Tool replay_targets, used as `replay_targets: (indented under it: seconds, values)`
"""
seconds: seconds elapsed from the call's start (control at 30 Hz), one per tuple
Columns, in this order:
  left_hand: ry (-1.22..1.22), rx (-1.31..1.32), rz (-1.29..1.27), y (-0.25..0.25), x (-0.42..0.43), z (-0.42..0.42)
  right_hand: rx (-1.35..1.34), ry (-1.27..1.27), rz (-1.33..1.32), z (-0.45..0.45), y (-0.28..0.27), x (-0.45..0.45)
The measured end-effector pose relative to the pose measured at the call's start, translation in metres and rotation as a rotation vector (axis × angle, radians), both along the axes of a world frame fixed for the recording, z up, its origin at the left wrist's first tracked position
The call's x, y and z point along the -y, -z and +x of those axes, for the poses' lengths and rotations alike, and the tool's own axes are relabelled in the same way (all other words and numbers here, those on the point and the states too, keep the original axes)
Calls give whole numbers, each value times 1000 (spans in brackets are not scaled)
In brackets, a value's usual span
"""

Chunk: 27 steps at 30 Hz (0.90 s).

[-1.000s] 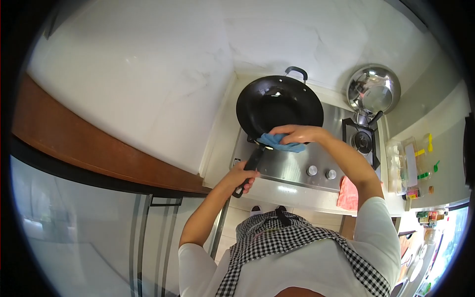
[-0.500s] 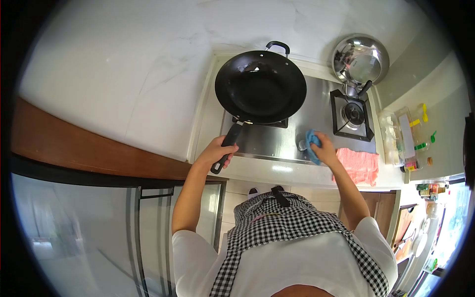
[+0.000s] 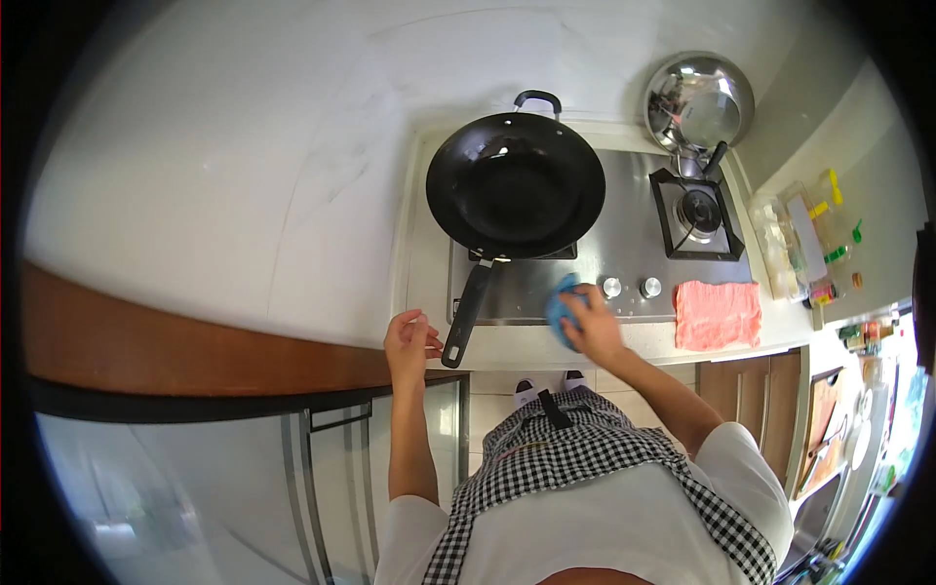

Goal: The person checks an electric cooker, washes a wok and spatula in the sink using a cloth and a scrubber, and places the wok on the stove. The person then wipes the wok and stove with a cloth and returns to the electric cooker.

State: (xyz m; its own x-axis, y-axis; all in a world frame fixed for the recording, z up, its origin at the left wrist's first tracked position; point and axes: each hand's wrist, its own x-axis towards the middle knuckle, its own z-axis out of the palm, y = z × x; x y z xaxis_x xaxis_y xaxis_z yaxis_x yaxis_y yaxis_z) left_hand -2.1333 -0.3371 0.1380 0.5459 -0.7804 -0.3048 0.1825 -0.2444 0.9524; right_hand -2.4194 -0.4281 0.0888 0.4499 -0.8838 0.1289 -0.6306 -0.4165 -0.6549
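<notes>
My right hand (image 3: pixel 595 327) is closed on a blue cloth (image 3: pixel 562 310), which rests against the front of the steel stove top (image 3: pixel 624 219), left of two round knobs (image 3: pixel 611 288). A black wok (image 3: pixel 517 185) stands on the left burner, its long handle (image 3: pixel 470 310) pointing toward me. My left hand (image 3: pixel 409 339) is just left of that handle, apart from it, with loosely bent fingers and nothing in them.
A pink cloth (image 3: pixel 718 315) lies on the counter at the stove's front right. Behind the right burner (image 3: pixel 698 214), a shiny steel pan (image 3: pixel 699 102) leans against the wall. Clear containers with coloured spoons (image 3: pixel 804 234) stand at the right. A wooden edge (image 3: pixel 195 327) runs along the left.
My left hand has let go of the wok handle and moved left. My right hand has carried the blue cloth leftward along the stove front, uncovering the knobs.
</notes>
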Motion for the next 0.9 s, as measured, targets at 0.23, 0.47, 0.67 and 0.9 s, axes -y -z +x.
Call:
replay_targets:
  seconds: [0.23,0.47,0.67,0.9]
  values:
    - [-192,-17,-60,32,0,16,-307,-41,-235,59,62,-4]
    - [-178,1,-19,63,-57,-8,-285,255,-264,-24,64,-21]
    - [216,63,-62,77,-77,-116,-51,333,-335,-76,19,-124]
    - [720,148,-68,85,-123,-277,-11,778,168,-220,87,-421]
